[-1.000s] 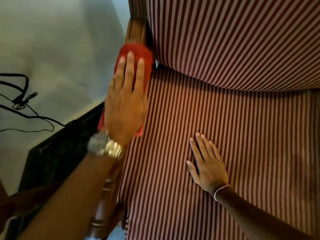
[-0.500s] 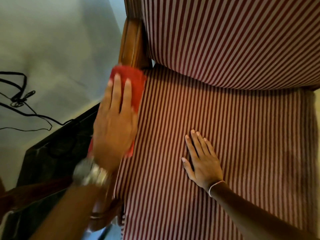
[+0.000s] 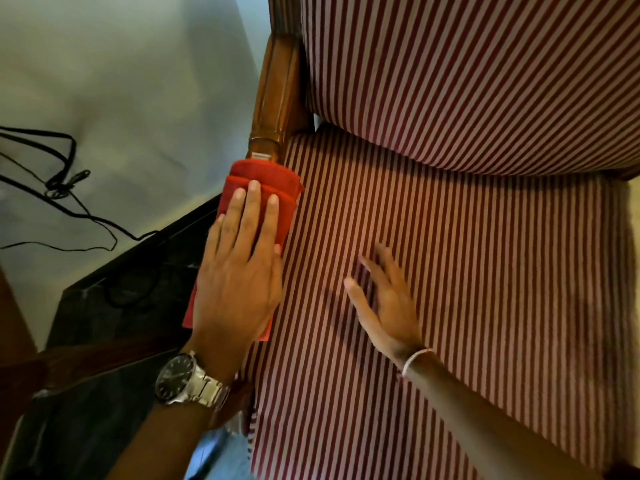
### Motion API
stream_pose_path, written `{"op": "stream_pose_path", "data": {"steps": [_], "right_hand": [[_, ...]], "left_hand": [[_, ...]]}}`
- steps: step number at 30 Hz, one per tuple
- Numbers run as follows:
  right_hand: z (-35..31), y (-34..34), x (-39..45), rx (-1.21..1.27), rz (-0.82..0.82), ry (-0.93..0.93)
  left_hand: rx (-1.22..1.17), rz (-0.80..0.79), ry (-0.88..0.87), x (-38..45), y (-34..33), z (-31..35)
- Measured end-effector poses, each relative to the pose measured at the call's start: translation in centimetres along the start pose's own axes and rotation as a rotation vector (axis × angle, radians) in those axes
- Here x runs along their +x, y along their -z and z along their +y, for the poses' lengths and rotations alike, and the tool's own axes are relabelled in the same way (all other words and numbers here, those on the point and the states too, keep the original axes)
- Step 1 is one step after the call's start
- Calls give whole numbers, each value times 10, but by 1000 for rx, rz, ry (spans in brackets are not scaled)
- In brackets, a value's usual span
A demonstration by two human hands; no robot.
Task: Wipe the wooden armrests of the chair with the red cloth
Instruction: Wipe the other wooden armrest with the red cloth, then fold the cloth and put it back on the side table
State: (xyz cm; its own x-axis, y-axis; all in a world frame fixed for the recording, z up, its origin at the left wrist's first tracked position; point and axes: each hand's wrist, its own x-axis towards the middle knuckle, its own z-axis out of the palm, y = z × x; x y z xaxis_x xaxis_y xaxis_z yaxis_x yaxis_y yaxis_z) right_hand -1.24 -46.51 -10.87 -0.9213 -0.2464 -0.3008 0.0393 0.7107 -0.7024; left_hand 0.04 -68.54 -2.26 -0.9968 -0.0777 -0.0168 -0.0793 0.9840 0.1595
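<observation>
Step in hand: wiping the chair's left wooden armrest (image 3: 275, 98), which runs along the left edge of the striped seat cushion (image 3: 450, 271).

- Hands, two. My left hand (image 3: 239, 271) lies flat, fingers extended, pressing the red cloth (image 3: 263, 181) down onto the armrest; palm pressure, not a clenched grip. My right hand (image 3: 384, 299) rests open on the cushion near its left edge, holding nothing, apparently as a brace.
- Red cloth, one, folded in layers, draped over the rail beneath my left palm.
- Armrests in view, one; bare wood shows above the cloth, toward the backrest (image 3: 467, 64).
- Wristwatch (image 3: 187, 379), one, left wrist. Thin bracelet (image 3: 415, 358), one, right wrist.
- Black cables (image 3: 62, 181), a tangle on the floor; count unclear.

Next move, by my judgement: slide the cloth along the rail under steady pressure, then cross to the opposite armrest, not in view.
</observation>
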Motion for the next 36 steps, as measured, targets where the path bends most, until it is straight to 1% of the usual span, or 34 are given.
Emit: {"op": "stream_pose_path", "data": {"steps": [1,2,3,5,7,8,10,14,17,19,22,24,26,29,32,34,36], "right_hand": [[-25,1,5,289,-25,-53],[-50,2,14,538,-59,-79],[-72,3,25,722,-111,-103],[-107,4,48,965,-261,-197],[-130,5,67,1091,-364,-300],[-136,3,72,1117,-381,-331],[-138,2,75,1155,-379,-379],[-127,9,67,1174,-309,-410],[-113,40,55,1191,-258,-375],[-100,75,43,1211,-223,-345],[-69,140,24,1225,-124,-309],[-37,192,7,1213,-59,-297],[-3,240,-11,1207,-31,-293],[50,305,-38,1214,29,-299],[102,365,-64,1187,105,-306],[131,391,-77,1150,126,-321],[171,427,-91,1120,154,-325]], "left_hand": [[-87,12,24,0,4,1],[-195,24,84,-2,8,0],[-305,31,184,-7,12,-3],[-525,32,421,-21,23,-18],[-739,7,604,-33,37,-33],[-830,-10,649,-38,44,-40],[-947,-50,654,-40,51,-45],[-985,-61,615,-35,60,-29],[-1099,-68,584,-35,67,6],[-1251,-90,547,-39,67,47],[-1440,-104,487,-42,54,119],[-1543,-127,464,-42,40,180],[-1629,-153,471,-44,28,241],[-1701,-200,454,-46,13,329],[-1712,-269,410,-51,4,412],[-1710,-324,389,-54,0,448],[-1708,-385,373,-57,-4,497]]}}
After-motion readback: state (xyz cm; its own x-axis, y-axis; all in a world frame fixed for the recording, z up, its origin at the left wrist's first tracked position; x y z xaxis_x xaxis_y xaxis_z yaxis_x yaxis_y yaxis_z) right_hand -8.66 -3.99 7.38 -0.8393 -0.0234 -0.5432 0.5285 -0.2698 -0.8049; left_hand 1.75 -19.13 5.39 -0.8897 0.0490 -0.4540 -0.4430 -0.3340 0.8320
